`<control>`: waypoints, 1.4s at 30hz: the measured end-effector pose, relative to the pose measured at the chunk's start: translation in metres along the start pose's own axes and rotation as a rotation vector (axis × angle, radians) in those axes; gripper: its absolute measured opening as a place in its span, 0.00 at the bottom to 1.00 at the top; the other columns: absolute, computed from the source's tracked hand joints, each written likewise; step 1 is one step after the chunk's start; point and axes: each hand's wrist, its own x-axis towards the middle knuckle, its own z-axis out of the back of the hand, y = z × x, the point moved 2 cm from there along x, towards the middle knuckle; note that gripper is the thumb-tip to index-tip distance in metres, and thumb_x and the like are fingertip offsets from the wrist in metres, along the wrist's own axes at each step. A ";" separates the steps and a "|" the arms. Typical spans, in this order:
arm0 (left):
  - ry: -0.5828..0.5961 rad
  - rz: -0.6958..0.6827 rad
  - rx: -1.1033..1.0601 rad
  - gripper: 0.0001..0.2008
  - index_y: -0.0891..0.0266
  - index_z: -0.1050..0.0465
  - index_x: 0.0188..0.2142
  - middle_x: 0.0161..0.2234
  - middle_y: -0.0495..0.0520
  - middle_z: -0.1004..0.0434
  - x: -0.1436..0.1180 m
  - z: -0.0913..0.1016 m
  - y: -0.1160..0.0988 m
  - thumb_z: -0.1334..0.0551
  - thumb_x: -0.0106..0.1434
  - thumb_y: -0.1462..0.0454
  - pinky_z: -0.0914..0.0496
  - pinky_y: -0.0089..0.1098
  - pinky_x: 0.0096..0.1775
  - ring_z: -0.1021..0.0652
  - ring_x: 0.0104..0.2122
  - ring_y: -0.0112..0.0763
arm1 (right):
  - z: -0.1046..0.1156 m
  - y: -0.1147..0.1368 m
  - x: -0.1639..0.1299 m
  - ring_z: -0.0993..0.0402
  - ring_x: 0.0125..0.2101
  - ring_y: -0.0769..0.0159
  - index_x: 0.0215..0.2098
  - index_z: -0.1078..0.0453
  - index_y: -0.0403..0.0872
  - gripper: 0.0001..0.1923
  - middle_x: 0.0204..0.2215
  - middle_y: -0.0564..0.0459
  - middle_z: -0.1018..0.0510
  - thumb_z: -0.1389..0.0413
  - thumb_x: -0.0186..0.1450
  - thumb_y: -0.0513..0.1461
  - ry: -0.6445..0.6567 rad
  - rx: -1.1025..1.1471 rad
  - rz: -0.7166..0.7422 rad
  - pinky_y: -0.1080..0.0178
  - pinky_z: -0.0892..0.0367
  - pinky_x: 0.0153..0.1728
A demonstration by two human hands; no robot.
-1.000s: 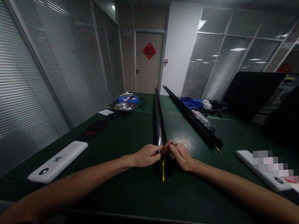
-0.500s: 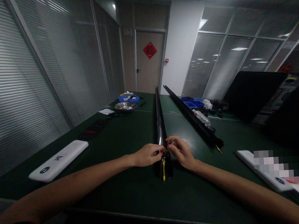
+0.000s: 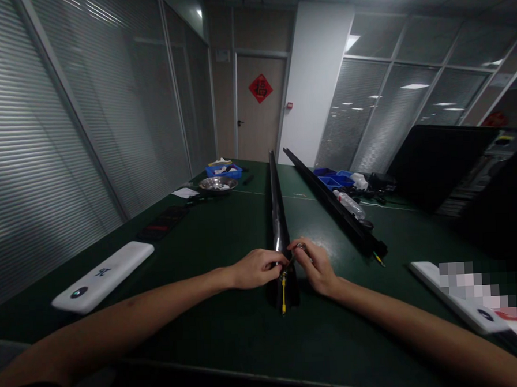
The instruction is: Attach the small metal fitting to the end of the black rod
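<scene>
Two long black rails (image 3: 275, 204) (image 3: 328, 201), two white slabs (image 3: 102, 277) (image 3: 454, 299), one metal bowl (image 3: 217, 185), one plastic bottle (image 3: 349, 204).

On the tabletop (image 3: 231, 328) a long rail (image 3: 276, 215) runs away down the middle, with a second rail (image 3: 328, 204) to its right, a metal bowl (image 3: 217, 184) far left with a parts tray (image 3: 223, 170) behind it, and a flat case (image 3: 102, 277) near left.

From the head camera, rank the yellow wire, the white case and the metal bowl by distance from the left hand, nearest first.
1. yellow wire, just right of the left hand, at the rail's near end.
2. white case, far left.
3. metal bowl, far back.
</scene>
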 end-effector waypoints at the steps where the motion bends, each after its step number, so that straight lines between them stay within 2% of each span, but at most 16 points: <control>1: -0.003 -0.004 0.006 0.11 0.62 0.25 0.46 0.36 0.51 0.24 0.000 0.000 0.000 0.45 0.72 0.63 0.36 0.26 0.33 0.26 0.30 0.28 | 0.000 0.001 0.000 0.30 0.31 0.65 0.45 0.30 0.48 0.12 0.33 0.53 0.27 0.55 0.78 0.40 0.007 0.007 0.000 0.63 0.34 0.35; 8: 0.008 -0.019 0.025 0.12 0.62 0.25 0.45 0.36 0.51 0.24 0.000 0.000 0.000 0.43 0.73 0.59 0.37 0.26 0.33 0.27 0.31 0.29 | 0.000 -0.001 -0.004 0.30 0.32 0.64 0.51 0.29 0.48 0.16 0.33 0.52 0.29 0.58 0.79 0.41 0.016 0.023 -0.011 0.61 0.35 0.36; 14: -0.013 -0.026 0.007 0.13 0.62 0.24 0.42 0.35 0.51 0.25 0.001 -0.002 0.002 0.43 0.73 0.58 0.36 0.26 0.33 0.27 0.31 0.29 | -0.001 -0.006 -0.005 0.30 0.30 0.64 0.56 0.31 0.48 0.18 0.34 0.51 0.28 0.59 0.79 0.42 0.033 0.020 -0.032 0.60 0.34 0.33; 26: -0.005 -0.040 0.016 0.12 0.62 0.24 0.40 0.35 0.50 0.26 0.000 -0.001 -0.002 0.44 0.74 0.60 0.36 0.25 0.35 0.27 0.32 0.28 | -0.001 -0.004 -0.008 0.32 0.26 0.67 0.57 0.35 0.50 0.15 0.31 0.54 0.28 0.57 0.79 0.42 0.024 0.048 -0.041 0.63 0.36 0.29; 35: -0.021 -0.029 0.006 0.14 0.63 0.24 0.39 0.35 0.50 0.26 0.001 -0.001 -0.002 0.44 0.74 0.58 0.36 0.26 0.34 0.27 0.31 0.28 | -0.003 -0.005 -0.007 0.34 0.24 0.69 0.54 0.38 0.50 0.10 0.31 0.56 0.29 0.53 0.78 0.43 -0.049 0.099 -0.042 0.66 0.38 0.24; 42: -0.034 -0.009 -0.019 0.14 0.62 0.23 0.40 0.34 0.49 0.26 0.001 -0.001 -0.002 0.44 0.74 0.57 0.38 0.25 0.32 0.28 0.30 0.27 | -0.004 -0.009 -0.009 0.35 0.23 0.70 0.55 0.39 0.51 0.11 0.33 0.55 0.28 0.55 0.79 0.44 -0.072 0.166 -0.066 0.66 0.37 0.23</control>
